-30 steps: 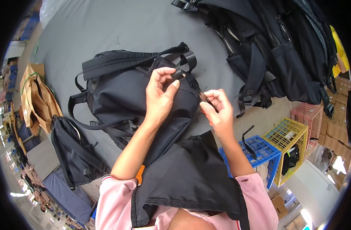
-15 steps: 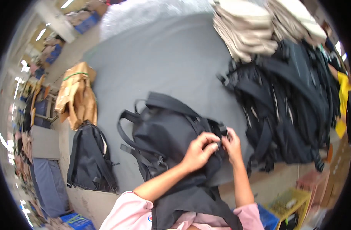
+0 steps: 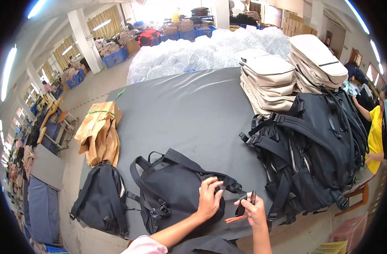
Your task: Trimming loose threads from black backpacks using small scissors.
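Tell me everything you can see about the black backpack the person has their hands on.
The black backpack lies flat on the dark grey table, near its front edge. It looks like matte woven fabric, with padded shoulder straps looping to the left and a carry handle on top. The left hand presses on its right end, gripping a black strap; the right hand holds the strap's end along with a small tool. An orange piece lies beside it.

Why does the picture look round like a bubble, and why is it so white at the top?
In the head view the fisheye lens bends straight lines, so the grey table curves and the corners go black; the far end of the room glares white from strong light; the hands on the black backpack look sharp, not blurry.
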A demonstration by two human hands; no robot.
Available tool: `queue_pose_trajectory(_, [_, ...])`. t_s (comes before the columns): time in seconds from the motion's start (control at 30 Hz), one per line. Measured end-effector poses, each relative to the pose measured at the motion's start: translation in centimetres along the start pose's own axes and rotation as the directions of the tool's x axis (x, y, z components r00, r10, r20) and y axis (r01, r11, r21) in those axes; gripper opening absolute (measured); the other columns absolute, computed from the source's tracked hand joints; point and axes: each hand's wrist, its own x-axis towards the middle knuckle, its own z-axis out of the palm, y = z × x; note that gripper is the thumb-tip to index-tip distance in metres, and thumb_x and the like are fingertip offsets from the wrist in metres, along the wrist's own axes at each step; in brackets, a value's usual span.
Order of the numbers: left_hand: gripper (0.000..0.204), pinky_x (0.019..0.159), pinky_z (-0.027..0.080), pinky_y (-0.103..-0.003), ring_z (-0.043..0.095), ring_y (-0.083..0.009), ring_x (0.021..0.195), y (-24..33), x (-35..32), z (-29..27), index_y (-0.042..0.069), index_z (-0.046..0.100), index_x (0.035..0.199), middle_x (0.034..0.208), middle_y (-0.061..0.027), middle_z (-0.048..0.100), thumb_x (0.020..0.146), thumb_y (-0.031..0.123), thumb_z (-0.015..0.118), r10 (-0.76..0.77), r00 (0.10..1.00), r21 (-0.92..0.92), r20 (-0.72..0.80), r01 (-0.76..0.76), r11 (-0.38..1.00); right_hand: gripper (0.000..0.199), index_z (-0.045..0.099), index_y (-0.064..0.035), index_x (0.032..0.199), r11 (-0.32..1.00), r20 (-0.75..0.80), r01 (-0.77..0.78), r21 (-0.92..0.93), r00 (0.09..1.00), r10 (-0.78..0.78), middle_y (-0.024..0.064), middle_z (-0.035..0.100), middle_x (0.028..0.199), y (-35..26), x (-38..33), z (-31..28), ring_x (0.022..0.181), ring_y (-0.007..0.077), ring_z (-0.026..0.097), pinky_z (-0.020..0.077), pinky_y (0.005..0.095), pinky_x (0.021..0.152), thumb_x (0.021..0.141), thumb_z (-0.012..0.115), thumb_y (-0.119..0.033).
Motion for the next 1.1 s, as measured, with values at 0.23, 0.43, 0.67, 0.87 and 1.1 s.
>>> queue_pose_trajectory(0.23, [0.027,0.075,0.052,-0.025,0.06,-0.0104,0.09,2.6,-4.1,-0.7,-0.001,0.052,0.117,0.104,-0.0061,0.06,0.093,0.011,0.053,-0.368,0.739,-0.605,0.565,0.674,0.424,0.01,0.057,-0.0017,0.091,0.995,0.001,0.095,0.019,0.995,-0.095,-0.0046,0.05,0.062,2.8,-0.8,2.2,0.042,0.0006,0.035,0.0289,0.0164,0.039,0.082,0.063,-0.004])
queue_pose_trajectory(0.43, [0.021,0.068,0.051,-0.025,0.062,-0.0125,0.074,3.0,-2.0,-2.9,-0.002,0.054,0.106,0.088,-0.0073,0.063,0.092,0.014,0.055,-0.31,0.565,-0.481,0.765,0.82,0.31,0.012,0.058,-0.0008,0.093,0.454,0.045,0.477,-0.753,0.725,-0.687,0.0019,0.058,0.074,1.8,-2.5,2.2,0.061,0.0064,0.051,0.0415,0.0212,0.055,0.082,0.063,0.001])
queue_pose_trajectory(0.67, [0.023,0.074,0.051,-0.029,0.064,-0.0184,0.082,3.1,-1.0,-2.9,-0.004,0.051,0.112,0.095,-0.0114,0.063,0.092,0.007,0.051,-0.288,0.596,-0.537,0.749,0.802,0.262,0.033,0.053,-0.004,0.106,0.563,-0.011,0.308,-0.767,0.87,-0.492,0.0088,0.056,0.08,2.1,-1.6,0.9,0.067,0.0202,0.057,0.0467,0.0302,0.059,0.079,0.069,-0.015])
queue_pose_trajectory(0.87, [0.025,0.075,0.051,-0.029,0.064,-0.0184,0.083,3.5,-1.3,-2.5,-0.005,0.05,0.114,0.095,-0.0117,0.062,0.091,0.006,0.051,-0.319,0.57,-0.5,0.758,0.82,0.277,0.024,0.057,-0.0054,0.097,0.351,0.12,0.361,-0.864,0.825,-0.553,0.0079,0.055,0.086,2.0,-4.3,0.1,0.067,0.0229,0.061,0.0477,0.0326,0.057,0.075,0.067,-0.006])
queue_pose_trajectory(1.1, [0.023,0.072,0.052,-0.028,0.064,-0.0177,0.079,3.8,-1.8,-2.6,-0.005,0.053,0.111,0.094,-0.011,0.062,0.09,0.004,0.053,-0.307,0.558,-0.473,0.771,0.825,0.311,0.021,0.061,-0.0064,0.092,0.192,0.213,0.409,-0.892,0.755,-0.62,0.0053,0.054,0.08,2.1,-3.8,0.1,0.059,0.0208,0.058,0.0443,0.0311,0.052,0.073,0.069,-0.007])
